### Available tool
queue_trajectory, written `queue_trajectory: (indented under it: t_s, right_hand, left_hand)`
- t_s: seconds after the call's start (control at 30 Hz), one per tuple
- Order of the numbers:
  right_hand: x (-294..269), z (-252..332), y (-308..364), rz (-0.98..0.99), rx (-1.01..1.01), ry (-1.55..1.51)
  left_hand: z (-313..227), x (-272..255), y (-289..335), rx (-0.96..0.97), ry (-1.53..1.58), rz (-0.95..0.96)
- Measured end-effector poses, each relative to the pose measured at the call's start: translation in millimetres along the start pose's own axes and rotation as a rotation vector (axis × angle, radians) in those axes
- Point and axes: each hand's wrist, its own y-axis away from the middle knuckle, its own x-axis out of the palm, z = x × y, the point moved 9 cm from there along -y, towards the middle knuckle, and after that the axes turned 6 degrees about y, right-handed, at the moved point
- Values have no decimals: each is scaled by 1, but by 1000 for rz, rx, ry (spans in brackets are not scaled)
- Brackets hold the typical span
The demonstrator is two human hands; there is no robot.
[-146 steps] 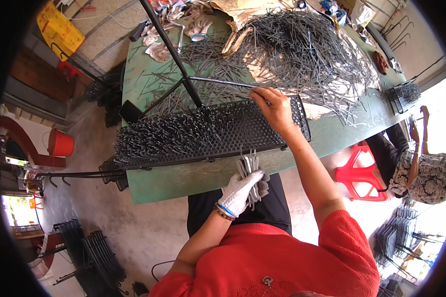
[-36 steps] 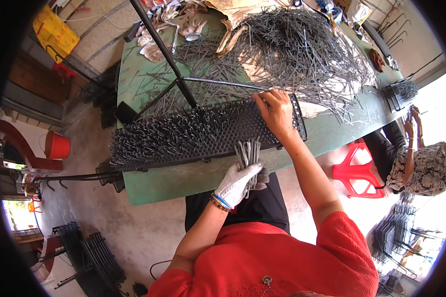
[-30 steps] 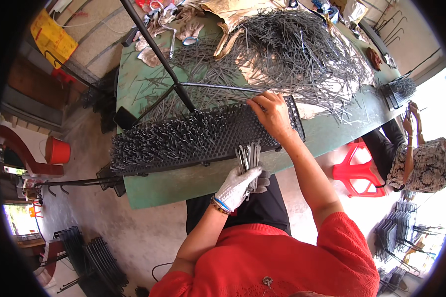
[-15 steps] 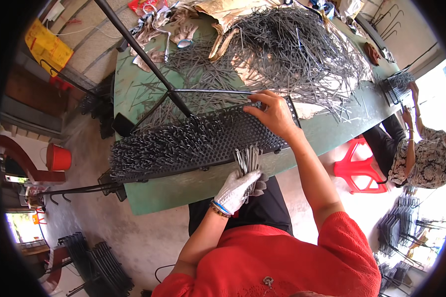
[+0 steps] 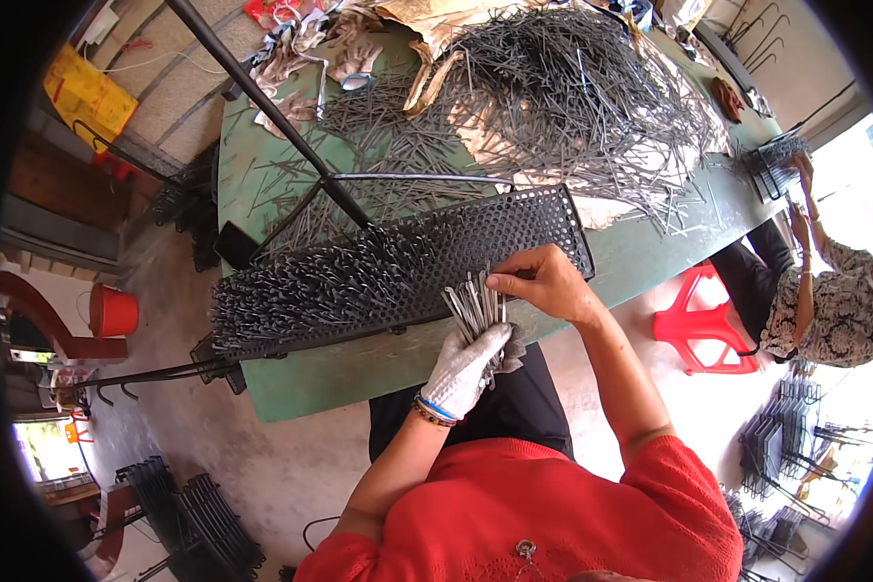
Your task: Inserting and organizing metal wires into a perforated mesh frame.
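My left hand, in a white knit glove, is closed round a bundle of thin grey metal strips with their ends fanned upward. At the bundle's upper right, the bare fingers of my right hand pinch the end of a strip. Just beyond both hands lies a long black perforated rack, tilted across the table. Dark strips stand packed in its holes from the left end to about the middle; the right part shows bare holes. My left fingertips are partly hidden behind the bundle.
A big heap of loose strips covers the far side of the green table. A black bar rises from the rack to the upper left. Gloves lie behind. At right, another person works by a red stool.
My right hand has come down and toward me from above the rack's right part to the top of the bundle. The left hand has hardly moved.
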Motion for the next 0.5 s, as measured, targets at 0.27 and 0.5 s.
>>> queue_trajectory:
  t_s: [0.27, 0.5]
  right_hand:
    - [-33, -4, -3, -185, 128, -184]
    - [-92, 31, -33, -531, -156, -45]
  left_hand:
    - [6, -7, -2, -16, 31, -96]
    - [12, -5, -1, -62, -24, -68]
